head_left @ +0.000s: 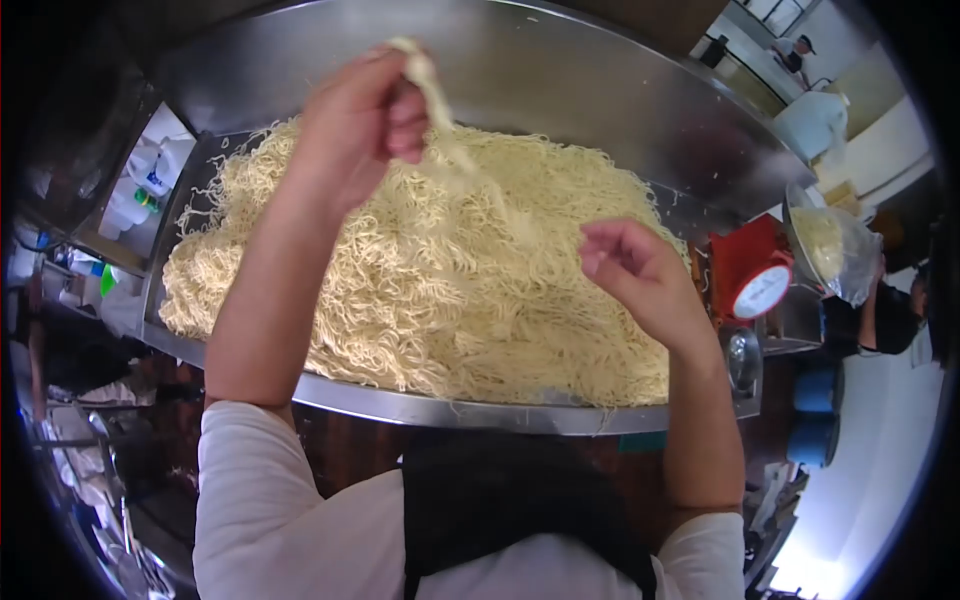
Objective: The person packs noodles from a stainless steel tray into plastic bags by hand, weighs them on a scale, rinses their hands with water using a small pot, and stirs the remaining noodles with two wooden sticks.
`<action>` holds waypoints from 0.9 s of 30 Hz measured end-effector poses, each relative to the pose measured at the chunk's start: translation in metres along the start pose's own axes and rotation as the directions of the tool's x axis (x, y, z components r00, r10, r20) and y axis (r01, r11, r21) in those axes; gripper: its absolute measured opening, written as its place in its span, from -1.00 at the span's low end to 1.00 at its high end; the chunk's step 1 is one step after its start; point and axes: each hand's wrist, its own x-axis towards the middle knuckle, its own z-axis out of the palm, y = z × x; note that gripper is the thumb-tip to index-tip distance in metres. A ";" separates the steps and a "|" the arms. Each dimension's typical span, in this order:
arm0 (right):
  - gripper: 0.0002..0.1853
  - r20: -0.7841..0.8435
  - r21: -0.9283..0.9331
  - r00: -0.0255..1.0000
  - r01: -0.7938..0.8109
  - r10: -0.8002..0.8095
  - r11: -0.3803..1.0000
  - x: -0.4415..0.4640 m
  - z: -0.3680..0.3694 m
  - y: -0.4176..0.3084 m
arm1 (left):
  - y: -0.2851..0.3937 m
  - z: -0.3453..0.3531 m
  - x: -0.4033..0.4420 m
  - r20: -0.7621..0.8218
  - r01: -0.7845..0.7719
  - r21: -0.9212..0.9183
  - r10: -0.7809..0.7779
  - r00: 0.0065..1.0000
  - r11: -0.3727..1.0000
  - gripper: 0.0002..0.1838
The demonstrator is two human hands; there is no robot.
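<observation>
A broad heap of pale, thin noodles (430, 310) fills a metal tray (400, 402) in front of me. Raised over the far left of the heap, my left hand (360, 125) is closed around a bunch of noodles (438, 105). The bunch trails down to the right from the top of the fist, blurred at its lower end. Over the right side of the heap is my right hand (645, 280). Its fingers are bent, with a gap between them and the thumb, and no noodles show in it.
A tall metal panel (560, 60) backs the tray. On the right stands a red scale (740, 250) with a round white dial, beside a pan (822, 235) holding noodles in a clear bag. A co-worker's arm (870, 310) is nearby. Another person (792, 58) is farther back.
</observation>
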 end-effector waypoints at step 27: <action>-0.49 -0.569 -0.474 0.809 -0.175 -0.148 0.863 0.017 -0.148 0.098 | -0.149 -0.260 -0.136 -0.570 0.537 0.821 0.262 0.778 0.193 -0.46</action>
